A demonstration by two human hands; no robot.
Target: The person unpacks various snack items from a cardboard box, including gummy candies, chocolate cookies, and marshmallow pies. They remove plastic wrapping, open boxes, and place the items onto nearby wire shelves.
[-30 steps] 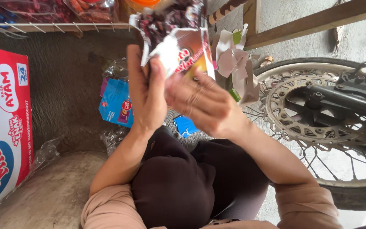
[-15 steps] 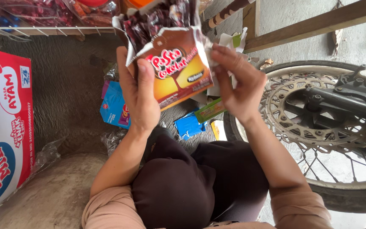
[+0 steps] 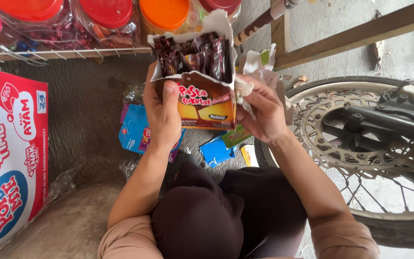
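My left hand (image 3: 161, 115) grips the left side of a small brown and orange cardboard box (image 3: 206, 103), thumb across its front. The box's top is torn open and several dark sachets (image 3: 195, 56) stand inside it. My right hand (image 3: 262, 111) holds the box's right edge, fingers pinching a torn white strip of card (image 3: 244, 88). Both hands hold the box up in front of me, above my lap.
A wire shelf (image 3: 63, 52) with plastic jars (image 3: 109, 17) with red and orange lids is above. A large red and white carton (image 3: 8, 153) stands at left. Blue snack packets (image 3: 132, 132) lie on the ground. A motorcycle wheel (image 3: 360, 158) is at right.
The box has been turned front-facing and held steadier. My right hand moved from over the packet to the box's right edge, and the torn top now stands wide open.
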